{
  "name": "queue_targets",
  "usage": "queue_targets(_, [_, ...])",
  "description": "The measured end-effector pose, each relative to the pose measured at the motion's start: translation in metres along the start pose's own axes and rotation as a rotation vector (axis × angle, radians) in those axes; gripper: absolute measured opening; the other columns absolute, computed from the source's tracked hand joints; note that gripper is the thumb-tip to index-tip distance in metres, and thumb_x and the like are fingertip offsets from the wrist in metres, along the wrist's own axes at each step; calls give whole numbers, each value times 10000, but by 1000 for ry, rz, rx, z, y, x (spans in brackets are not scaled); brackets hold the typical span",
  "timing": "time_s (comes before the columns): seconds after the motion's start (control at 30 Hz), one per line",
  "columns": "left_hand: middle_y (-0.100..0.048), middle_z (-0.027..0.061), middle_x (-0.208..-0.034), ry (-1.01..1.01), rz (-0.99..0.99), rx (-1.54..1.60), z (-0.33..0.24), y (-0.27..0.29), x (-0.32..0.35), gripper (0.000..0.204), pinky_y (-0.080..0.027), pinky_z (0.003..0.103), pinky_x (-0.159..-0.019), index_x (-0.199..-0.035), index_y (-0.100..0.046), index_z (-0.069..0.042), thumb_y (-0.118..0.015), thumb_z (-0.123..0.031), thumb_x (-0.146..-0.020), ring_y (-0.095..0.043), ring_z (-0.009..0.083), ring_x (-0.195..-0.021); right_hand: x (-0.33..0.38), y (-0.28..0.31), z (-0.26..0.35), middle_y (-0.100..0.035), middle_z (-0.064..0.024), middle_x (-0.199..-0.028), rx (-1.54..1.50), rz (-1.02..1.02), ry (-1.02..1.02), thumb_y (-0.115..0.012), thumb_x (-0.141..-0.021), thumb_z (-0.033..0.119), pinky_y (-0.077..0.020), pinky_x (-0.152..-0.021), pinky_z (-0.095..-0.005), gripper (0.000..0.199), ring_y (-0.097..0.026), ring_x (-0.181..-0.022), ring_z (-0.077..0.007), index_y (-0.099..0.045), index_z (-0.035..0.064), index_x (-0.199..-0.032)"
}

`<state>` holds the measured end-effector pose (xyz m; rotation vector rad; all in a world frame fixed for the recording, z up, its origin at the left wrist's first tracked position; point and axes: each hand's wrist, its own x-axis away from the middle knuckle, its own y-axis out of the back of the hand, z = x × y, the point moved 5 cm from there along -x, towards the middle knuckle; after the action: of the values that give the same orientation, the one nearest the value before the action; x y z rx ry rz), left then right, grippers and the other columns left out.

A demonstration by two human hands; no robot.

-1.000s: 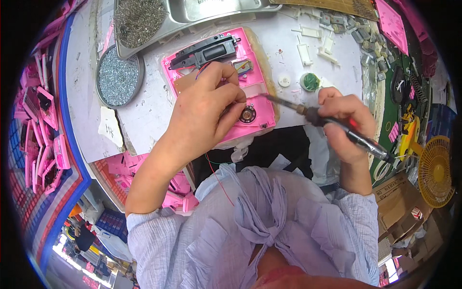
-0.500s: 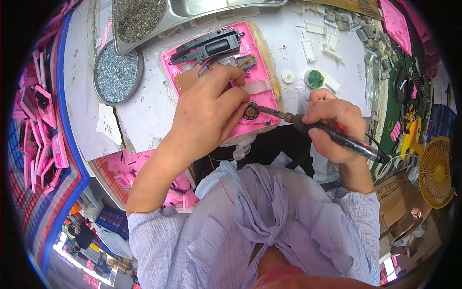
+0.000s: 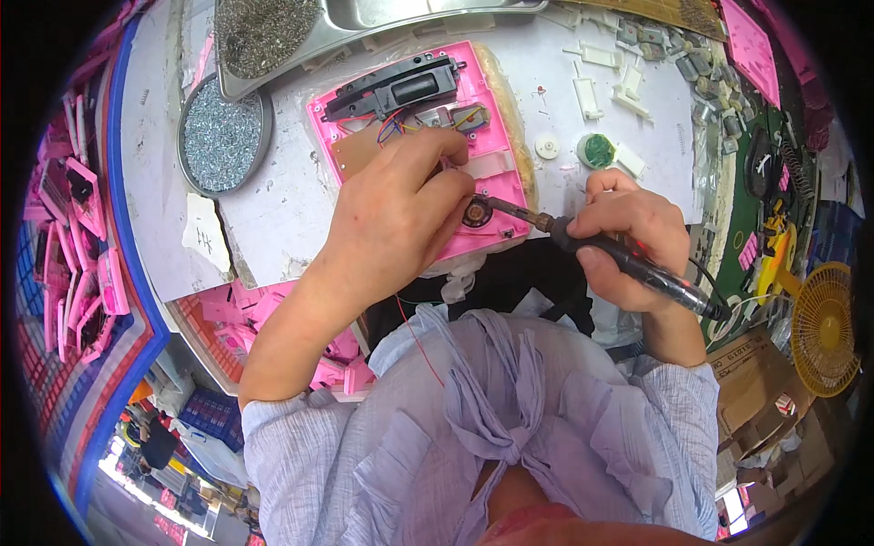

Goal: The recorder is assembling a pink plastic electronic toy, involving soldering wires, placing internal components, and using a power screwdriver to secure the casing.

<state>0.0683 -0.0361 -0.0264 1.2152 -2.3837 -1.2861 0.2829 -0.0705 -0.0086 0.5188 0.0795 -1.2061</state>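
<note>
A pink plastic housing point(image 3: 503, 189) lies open side up in front of me, with a black module point(image 3: 414, 88), a brown board point(image 3: 353, 156) and thin coloured wires in it. My right hand point(image 3: 635, 238) grips a soldering iron point(image 3: 628, 261) by its black handle. The iron's tip reaches the upper edge of a small round black speaker point(image 3: 476, 214) in the housing's near part. Over the housing's left half lies my left hand point(image 3: 398, 205), its fingers pinched together beside the speaker. What those fingers hold is hidden. A thin red wire hangs below that hand.
A round dish of small screws point(image 3: 224, 136) stands left, under a metal tray point(image 3: 387, 13) at the back. Right of the housing are a green-filled round tub point(image 3: 597, 151), white plastic parts point(image 3: 587, 96) and small motors. A yellow fan point(image 3: 822, 328) stands far right; pink parts point(image 3: 77, 264) fill the left side.
The soldering iron's tip has shifted slightly up and left, from the speaker's right side to its upper edge. My left hand stays nearly in place.
</note>
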Motion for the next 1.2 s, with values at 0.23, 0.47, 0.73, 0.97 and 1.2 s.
queue_targets(0.23, [-632, 104, -1094, 1, -10, -6, -1, 0, 1, 173, -545, 388, -773, -905, -653, -44, -751, -72, -766, -646, 293, -961, 2, 0, 8, -642, -83, -706, 31, 30, 14, -709, -738, 19, -487, -692, -403, 211, -542, -560, -214, -671, 4, -945])
queue_targets(0.47, [-631, 101, -1075, -4, -21, -1, -2, 0, 0, 176, -544, 388, -763, -899, -649, -40, -756, -67, -761, -645, 293, -945, 8, 20, 10, -686, -86, -724, 17, -41, 1, -746, -724, 18, -514, -703, -378, 247, -584, -562, -207, -686, 9, -963])
queue_targets(0.73, [-641, 112, -1039, -2, -39, 49, -2, 2, -1, 232, -554, 365, -748, -935, -720, -31, -779, 19, -716, -666, 269, -872, 8, 20, 10, -693, -92, -734, 9, -72, 18, -750, -729, 20, -518, -711, -373, 239, -588, -568, -211, -689, 8, -960])
queue_targets(0.97, [-651, 90, -1024, -52, -44, -6, -4, 0, -1, 259, -539, 353, -720, -941, -738, -46, -786, 1, -691, -655, 252, -862, 8, 14, 9, -689, -99, -742, 7, -12, 26, -762, -698, 1, -497, -650, -363, 277, -567, -550, -233, -690, 2, -965])
queue_targets(1.2, [-652, 78, -1021, -54, -25, -26, -4, -1, 0, 281, -526, 361, -713, -946, -741, -60, -788, -15, -672, -646, 249, -857, 7, 8, 5, -676, -85, -729, 19, 26, 26, -772, -659, -31, -479, -621, -359, 327, -562, -542, -238, -692, 7, -973])
